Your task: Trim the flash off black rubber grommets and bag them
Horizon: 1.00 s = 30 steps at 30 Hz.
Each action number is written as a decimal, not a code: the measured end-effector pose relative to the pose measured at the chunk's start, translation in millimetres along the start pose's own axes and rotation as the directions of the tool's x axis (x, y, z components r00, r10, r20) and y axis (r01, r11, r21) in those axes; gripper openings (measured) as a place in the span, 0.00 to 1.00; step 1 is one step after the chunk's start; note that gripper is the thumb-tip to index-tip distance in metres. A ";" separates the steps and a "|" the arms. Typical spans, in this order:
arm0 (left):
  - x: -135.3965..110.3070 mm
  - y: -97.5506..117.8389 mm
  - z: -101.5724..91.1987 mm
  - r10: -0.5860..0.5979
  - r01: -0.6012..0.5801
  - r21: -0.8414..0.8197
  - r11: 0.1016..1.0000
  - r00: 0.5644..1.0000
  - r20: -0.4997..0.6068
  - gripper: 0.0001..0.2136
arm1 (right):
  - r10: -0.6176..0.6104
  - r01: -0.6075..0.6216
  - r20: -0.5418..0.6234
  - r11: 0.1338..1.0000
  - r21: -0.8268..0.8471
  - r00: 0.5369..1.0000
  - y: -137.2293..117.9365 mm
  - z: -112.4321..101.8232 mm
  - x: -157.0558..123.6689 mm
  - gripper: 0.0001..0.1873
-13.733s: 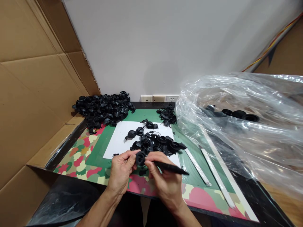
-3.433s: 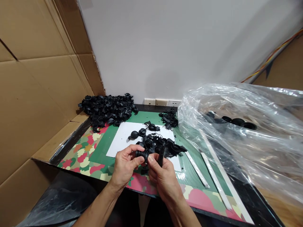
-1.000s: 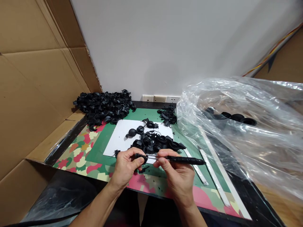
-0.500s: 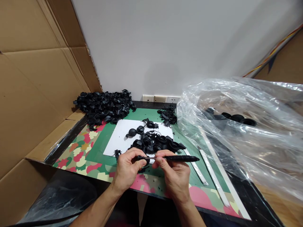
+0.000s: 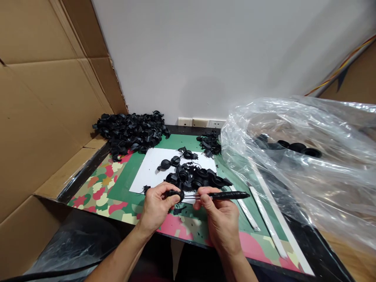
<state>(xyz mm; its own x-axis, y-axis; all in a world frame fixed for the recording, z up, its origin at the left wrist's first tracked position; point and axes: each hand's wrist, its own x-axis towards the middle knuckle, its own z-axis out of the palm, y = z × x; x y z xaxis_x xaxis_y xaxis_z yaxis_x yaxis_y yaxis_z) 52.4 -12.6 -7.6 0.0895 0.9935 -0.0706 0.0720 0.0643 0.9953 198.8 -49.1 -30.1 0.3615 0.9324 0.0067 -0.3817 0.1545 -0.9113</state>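
My left hand (image 5: 155, 207) pinches a small black ribbed rubber part (image 5: 174, 194) between thumb and fingers, just above the near edge of the white sheet (image 5: 149, 168). My right hand (image 5: 219, 219) grips a black pen-like knife (image 5: 226, 195) that lies nearly level, handle out to the right. Its thin blade points left and meets the rubber part. Right behind my hands lies a small heap of the same black parts (image 5: 196, 178) on the sheet.
A large heap of black rubber pieces (image 5: 129, 131) fills the back left corner, a smaller one (image 5: 210, 143) sits at the back. A clear plastic bag (image 5: 296, 156) with black parts inside bulges at right. Cardboard (image 5: 44, 98) walls the left. Two white strips (image 5: 249, 209) lie on the green mat (image 5: 122, 180).
Both hands stay together over the near edge of the sheet. The knife has levelled a little and its blade has come back onto the rubber part. The view shifted slightly.
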 end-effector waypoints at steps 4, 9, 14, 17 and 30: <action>-2.0 -1.6 -0.5 0.047 -0.047 0.034 0.998 0.999 0.002 0.03 | -0.058 0.058 0.001 0.998 -0.010 0.998 -0.1 3.1 -1.1 0.13; -4.4 -0.3 -0.3 0.151 -0.152 0.136 0.979 0.988 0.018 0.03 | -0.122 0.121 0.035 0.992 0.024 0.992 1.3 7.6 -1.9 0.08; -4.1 -0.4 -0.3 0.163 -0.170 0.144 0.975 0.985 0.058 0.03 | -0.144 0.142 0.044 0.989 0.034 0.989 4.5 9.4 -0.9 0.06; -4.0 -0.1 0.4 0.176 -0.184 0.119 0.976 0.982 0.072 0.03 | -0.131 0.130 0.042 0.991 0.025 0.991 6.0 9.3 0.5 0.08; -4.4 -0.9 2.6 0.281 -0.293 0.178 0.939 0.955 0.091 0.04 | -0.005 0.000 0.075 0.998 0.065 0.997 10.3 7.3 3.6 0.13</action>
<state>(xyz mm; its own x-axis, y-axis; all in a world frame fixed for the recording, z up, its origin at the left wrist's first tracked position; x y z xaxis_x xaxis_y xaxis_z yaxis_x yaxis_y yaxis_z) 54.5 -17.2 -8.3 0.1963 0.9586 0.2063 0.2179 -0.2478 0.9440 190.0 -41.9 -36.5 0.2989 0.9534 0.0418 -0.4364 0.1755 -0.8825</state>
